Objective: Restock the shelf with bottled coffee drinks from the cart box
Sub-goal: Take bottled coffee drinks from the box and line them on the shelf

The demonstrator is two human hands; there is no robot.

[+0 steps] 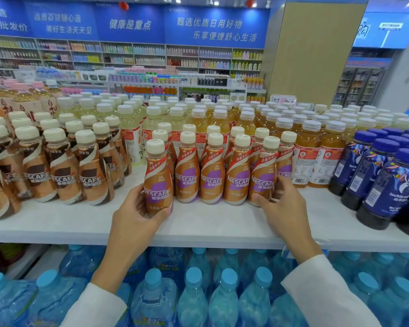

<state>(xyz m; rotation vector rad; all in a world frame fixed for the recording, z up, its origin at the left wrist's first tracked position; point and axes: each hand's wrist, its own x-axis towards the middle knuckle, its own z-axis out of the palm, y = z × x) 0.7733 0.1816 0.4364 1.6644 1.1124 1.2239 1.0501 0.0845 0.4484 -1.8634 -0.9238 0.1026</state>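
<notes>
On the white shelf (210, 227) stands a row of purple-and-tan Nescafe coffee bottles (211, 178) with cream caps, a second row behind them. My left hand (137, 208) grips the leftmost coffee bottle (157, 178) around its lower body, at the front left end of the row. My right hand (281, 201) wraps the base of the rightmost front coffee bottle (263, 175), thumb in front and fingers behind. Both bottles are upright on the shelf. The cart box is out of view.
Brown-label Nescafe bottles (64, 171) fill the shelf to the left, with a bare gap between. Orange tea bottles (309, 152) and dark blue Luckin bottles (385, 185) stand to the right. Blue water bottles (198, 291) pack the shelf below. Pale drink bottles (151, 114) stand behind.
</notes>
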